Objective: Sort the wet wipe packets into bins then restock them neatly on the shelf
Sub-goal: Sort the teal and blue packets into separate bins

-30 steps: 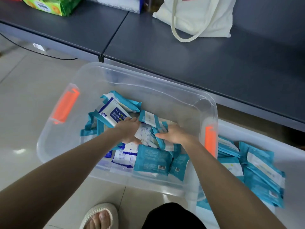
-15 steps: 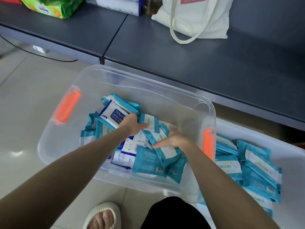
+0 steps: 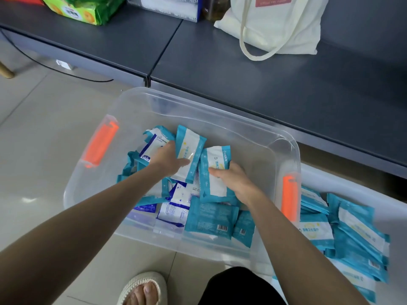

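A clear plastic bin (image 3: 220, 115) with orange handles sits on the floor, holding a loose pile of wet wipe packets (image 3: 207, 219), some teal, some blue and white. My left hand (image 3: 168, 160) grips a teal packet (image 3: 191, 146) raised above the pile. My right hand (image 3: 235, 180) holds a second teal packet (image 3: 214, 170) beside it, lifted on end. A white bin (image 3: 352, 186) to the right contains several teal packets (image 3: 356, 234) stacked together.
A dark grey shelf (image 3: 286, 89) runs behind the bins. On it sit a cream tote bag (image 3: 273, 25), a green package (image 3: 83, 7) and a boxed item (image 3: 167, 7). A cable (image 3: 66, 72) lies on the tiled floor. My sandalled foot (image 3: 143, 289) is below the bin.
Both hands went from pressing into the pile to lifting one teal packet each; the packets now stand raised above the others.
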The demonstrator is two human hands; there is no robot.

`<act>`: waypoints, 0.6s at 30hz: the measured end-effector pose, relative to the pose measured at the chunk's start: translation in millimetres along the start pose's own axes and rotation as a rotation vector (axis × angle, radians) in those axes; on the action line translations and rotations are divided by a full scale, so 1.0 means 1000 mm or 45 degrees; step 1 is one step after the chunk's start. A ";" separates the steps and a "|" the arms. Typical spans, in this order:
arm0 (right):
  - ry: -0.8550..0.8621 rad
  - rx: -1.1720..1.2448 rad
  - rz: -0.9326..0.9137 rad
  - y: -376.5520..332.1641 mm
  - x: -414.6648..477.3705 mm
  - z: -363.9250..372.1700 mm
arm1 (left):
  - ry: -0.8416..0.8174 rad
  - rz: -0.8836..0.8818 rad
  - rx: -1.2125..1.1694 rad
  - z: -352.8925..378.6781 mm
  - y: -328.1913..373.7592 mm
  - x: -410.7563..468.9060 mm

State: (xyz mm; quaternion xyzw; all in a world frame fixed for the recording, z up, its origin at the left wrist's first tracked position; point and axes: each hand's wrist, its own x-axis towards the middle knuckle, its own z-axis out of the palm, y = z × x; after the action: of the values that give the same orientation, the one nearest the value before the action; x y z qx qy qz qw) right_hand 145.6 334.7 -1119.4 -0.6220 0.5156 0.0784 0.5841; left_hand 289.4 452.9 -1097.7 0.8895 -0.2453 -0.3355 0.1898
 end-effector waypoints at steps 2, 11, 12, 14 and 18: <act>0.038 0.021 -0.004 0.000 0.002 0.002 | 0.144 0.058 0.135 -0.006 -0.002 0.000; 0.090 -0.009 -0.025 -0.010 -0.006 0.007 | 0.335 0.197 0.231 -0.014 -0.010 0.004; 0.084 -0.004 -0.023 -0.011 -0.006 0.007 | 0.328 0.224 0.268 -0.012 -0.010 0.005; 0.077 0.019 -0.014 -0.013 -0.010 0.007 | 0.301 0.270 0.397 -0.010 -0.007 0.006; 0.112 0.079 -0.033 -0.013 -0.017 0.001 | 0.390 0.317 0.499 -0.015 -0.002 0.001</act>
State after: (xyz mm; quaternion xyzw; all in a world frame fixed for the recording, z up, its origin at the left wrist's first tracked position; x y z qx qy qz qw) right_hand 148.0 342.5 -1099.0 -0.6131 0.5350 0.0273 0.5807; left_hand 300.6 456.4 -1088.7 0.9127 -0.3812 -0.1175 0.0888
